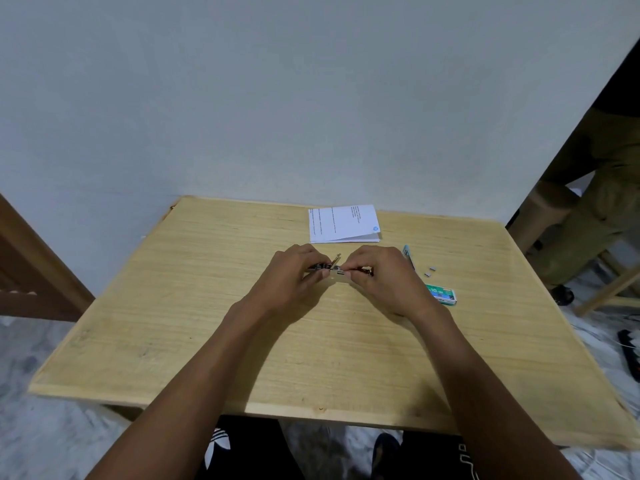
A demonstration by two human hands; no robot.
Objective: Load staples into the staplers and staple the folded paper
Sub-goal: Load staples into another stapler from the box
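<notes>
A small dark stapler lies opened out between my two hands over the middle of the wooden table. My left hand grips its left end. My right hand pinches its right part, with a small grey strip of staples at my fingertips above the open metal channel. The folded white paper lies at the table's far edge. A second, light blue stapler lies just right of my right hand. A green staple box sits near my right wrist.
Loose grey staple pieces lie on the table right of the blue stapler. A wall stands right behind the table. Another person's legs and a wooden stool are at the far right. A wooden frame stands at the left.
</notes>
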